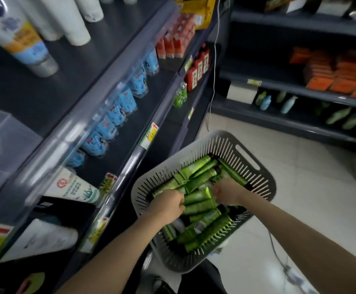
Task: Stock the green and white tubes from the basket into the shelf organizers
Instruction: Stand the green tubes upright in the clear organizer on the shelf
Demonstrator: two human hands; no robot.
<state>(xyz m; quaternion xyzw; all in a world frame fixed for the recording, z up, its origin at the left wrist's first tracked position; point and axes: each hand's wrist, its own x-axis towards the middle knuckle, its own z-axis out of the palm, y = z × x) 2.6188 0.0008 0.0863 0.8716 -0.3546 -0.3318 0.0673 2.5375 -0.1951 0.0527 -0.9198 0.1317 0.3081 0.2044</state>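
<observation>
Down in the basket (247, 158), both my hands are buried among the green and white tubes (202, 221). My left hand (168, 203) is curled into a fist around a few tubes; my right hand (225, 193) is closed the same way on others. The grey slatted basket sits beside the dark shelving (130, 162), where blue packets (113, 119) line a clear organizer (71, 132).

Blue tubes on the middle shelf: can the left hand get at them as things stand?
Probably not right away. The left hand is down in the basket, fist closed among the green tubes. The blue tubes sit behind a clear shelf guard, so it would have to lift out and reach over that.
</observation>
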